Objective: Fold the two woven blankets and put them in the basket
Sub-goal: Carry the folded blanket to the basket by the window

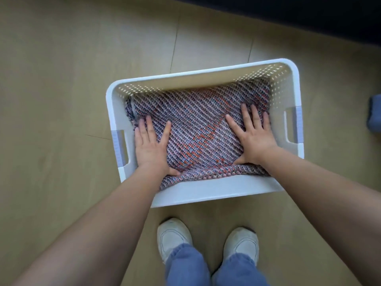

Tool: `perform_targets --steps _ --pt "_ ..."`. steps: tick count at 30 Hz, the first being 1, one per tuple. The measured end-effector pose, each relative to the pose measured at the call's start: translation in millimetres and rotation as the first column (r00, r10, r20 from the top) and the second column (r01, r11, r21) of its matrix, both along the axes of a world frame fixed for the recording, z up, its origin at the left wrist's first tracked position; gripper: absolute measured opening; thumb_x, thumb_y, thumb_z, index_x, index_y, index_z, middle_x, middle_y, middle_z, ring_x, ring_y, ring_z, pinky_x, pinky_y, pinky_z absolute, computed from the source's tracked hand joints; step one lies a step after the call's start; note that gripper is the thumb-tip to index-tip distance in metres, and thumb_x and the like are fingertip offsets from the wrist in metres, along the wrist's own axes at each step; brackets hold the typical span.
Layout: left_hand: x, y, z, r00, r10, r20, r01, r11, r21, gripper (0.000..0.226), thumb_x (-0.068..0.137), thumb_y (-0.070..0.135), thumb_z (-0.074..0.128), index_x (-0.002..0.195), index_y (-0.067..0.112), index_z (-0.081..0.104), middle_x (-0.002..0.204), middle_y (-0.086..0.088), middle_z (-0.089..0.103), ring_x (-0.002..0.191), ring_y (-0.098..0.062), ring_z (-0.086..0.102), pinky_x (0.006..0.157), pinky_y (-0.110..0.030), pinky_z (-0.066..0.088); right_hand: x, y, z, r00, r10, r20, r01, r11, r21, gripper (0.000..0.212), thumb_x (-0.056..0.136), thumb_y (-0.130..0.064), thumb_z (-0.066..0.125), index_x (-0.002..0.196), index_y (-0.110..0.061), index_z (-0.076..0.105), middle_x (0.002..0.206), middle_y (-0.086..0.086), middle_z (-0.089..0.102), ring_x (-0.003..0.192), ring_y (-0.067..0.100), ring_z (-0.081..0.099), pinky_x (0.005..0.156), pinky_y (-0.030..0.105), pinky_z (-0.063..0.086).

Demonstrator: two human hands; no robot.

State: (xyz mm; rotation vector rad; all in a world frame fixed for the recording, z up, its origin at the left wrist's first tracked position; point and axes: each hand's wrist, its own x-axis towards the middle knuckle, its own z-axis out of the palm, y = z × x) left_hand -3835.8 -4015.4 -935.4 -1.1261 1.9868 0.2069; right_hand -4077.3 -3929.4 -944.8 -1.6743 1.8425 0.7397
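Note:
A white plastic basket (206, 191) with perforated walls and side handles stands on the floor in front of me. Inside it lies a folded woven blanket (198, 124), striped in blue, white and orange, filling the bottom. My left hand (151, 145) presses flat on the blanket's left side, fingers straight and spread. My right hand (252, 134) presses flat on its right side in the same way. Whether a second blanket lies under this one is hidden.
The basket sits on a tan wood-look floor (61, 100). My white shoes (206, 240) stand just before the basket's near wall. A blue object (374, 114) is cut off at the right edge. A dark surface (309, 15) spans the top right.

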Motion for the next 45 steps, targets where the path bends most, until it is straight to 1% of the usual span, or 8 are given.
perform_targets --steps 6,10,17,24,29,33,39,45 --pt "-8 -11 -28 0.997 -0.005 0.071 0.003 1.0 0.028 0.152 0.036 0.094 0.048 0.11 0.012 -0.056 0.143 -0.035 -0.03 0.135 -0.048 -0.022 0.111 -0.054 -0.009 -2 -7 -22 1.0 -0.013 -0.02 0.015 0.998 0.056 0.145 0.048 -0.076 0.068 0.112 -0.035 -0.055 0.146 0.017 -0.038 0.138 0.04 -0.026 0.107 0.055 -0.016" --pt "-12 -5 1 0.997 -0.009 0.071 0.007 1.0 0.025 0.15 0.043 0.091 0.052 0.129 0.015 -0.044 0.146 -0.034 -0.024 0.137 -0.048 -0.016 0.113 -0.053 -0.004 10 -24 1 0.998 0.011 -0.064 0.001 0.981 0.192 0.144 0.055 -0.068 0.073 0.132 -0.026 -0.042 0.147 0.021 -0.035 0.138 0.042 -0.024 0.111 0.059 -0.005" --pt "-20 23 132 0.974 0.062 -0.217 -0.043 0.995 0.091 0.126 0.057 0.086 0.049 0.146 0.023 -0.014 0.155 -0.019 -0.009 0.143 -0.035 -0.006 0.115 -0.046 0.002 20 21 135 0.988 -0.118 0.096 0.114 0.992 0.046 0.092 0.085 -0.044 0.057 0.148 -0.023 -0.006 0.157 0.013 -0.014 0.145 0.03 -0.007 0.116 0.044 0.004" --pt "-40 44 321 0.928 0.021 -0.373 0.007 0.997 0.074 0.126 0.054 0.087 0.048 0.148 0.022 -0.004 0.157 -0.013 0.001 0.144 -0.029 0.0 0.115 -0.044 0.007 51 74 323 0.933 -0.289 0.213 0.32 0.938 -0.131 0.089 0.084 -0.044 0.057 0.149 -0.019 0.002 0.158 0.008 -0.001 0.146 0.025 -0.002 0.117 0.039 0.002" --pt "-56 65 448 0.865 -0.067 -0.497 0.117 0.991 0.07 0.119 0.06 0.085 0.046 0.148 0.02 0.0 0.158 -0.01 0.001 0.145 -0.026 0.0 0.115 -0.043 0.008 71 114 443 0.825 -0.526 0.204 0.564 0.788 -0.248 0.081 0.089 -0.046 0.047 0.148 -0.014 0.003 0.159 0.004 0.0 0.146 0.021 -0.003 0.117 0.038 0.002" --pt "-73 93 540 0.787 -0.231 -0.572 0.344 0.934 0.096 0.115 0.066 0.075 0.057 0.148 0.018 0.0 0.158 -0.009 -0.002 0.145 -0.025 0.001 0.117 -0.043 0.013 86 162 528 0.685 -0.695 0.22 0.722 0.606 -0.334 0.068 0.095 -0.039 0.038 0.149 -0.014 0.003 0.159 0.004 0.0 0.146 0.019 -0.002 0.117 0.036 0.001" --pt "-109 185 649 0.573 -0.522 -0.632 0.677 0.736 0.006 0.093 0.082 0.059 0.053 0.149 0.017 0.003 0.157 -0.007 0.009 0.144 -0.024 0.009 0.115 -0.041 0.019 115 278 640 0.414 -0.88 0.234 0.861 0.295 -0.415 0.065 0.096 -0.038 0.036 0.149 -0.015 0.006 0.159 0.004 0.003 0.146 0.018 0.001 0.117 0.034 0.001" --pt "-102 385 720 0.285 -0.626 -0.726 0.893 0.449 -0.036 0.086 0.086 0.056 0.049 0.149 0.018 0.004 0.157 -0.004 0.011 0.144 -0.022 0.011 0.116 -0.037 0.018 186 466 721 0.051 -0.981 0.189 0.851 -0.056 -0.523 0.063 0.098 -0.037 0.032 0.149 -0.012 0.005 0.159 0.005 0.002 0.146 0.018 0.001 0.117 0.034 0.002"
